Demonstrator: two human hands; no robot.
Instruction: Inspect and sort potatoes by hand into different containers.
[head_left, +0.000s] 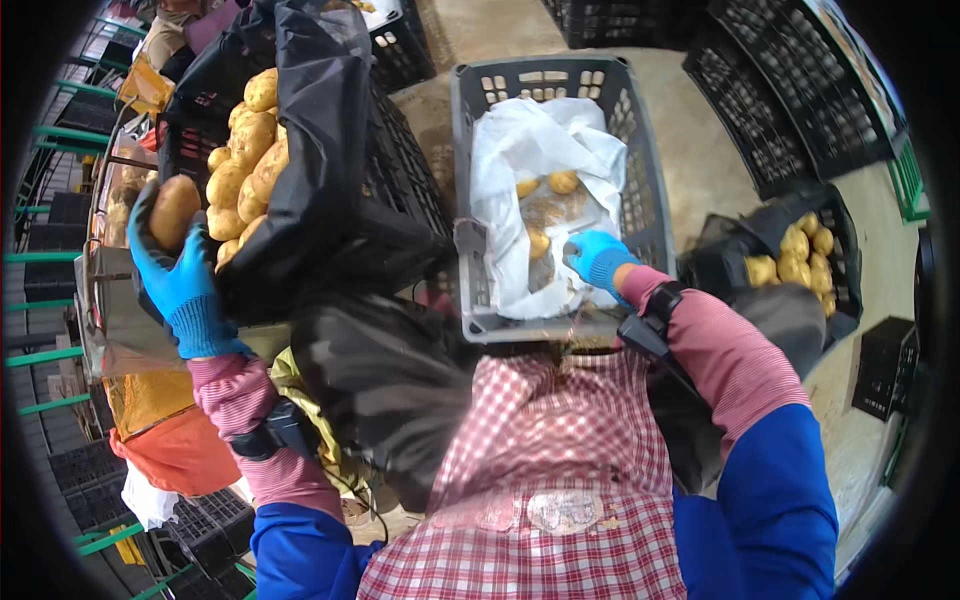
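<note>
My left hand (180, 289), in a blue and dark work glove, grips a large potato (175, 212) at the left edge of a black plastic crate (401, 172). Dark sheeting (319, 150) lines that crate, and a heap of potatoes (251, 150) lies in it. Before me stands a grey plastic crate (652, 172) lined with white sheet (540, 135). A few potatoes (562, 181) rest inside the liner. Over the right part of this crate is my right hand (598, 259), its gloved fingers curled; whether they hold anything is hidden.
On my right, a smaller black crate (847, 255) holds several potatoes (806, 259). Stacked black crates (787, 97) stand at the far right. Beyond the left crate a person (169, 37) is partly visible. An orange-red bag (180, 450) hangs at lower left.
</note>
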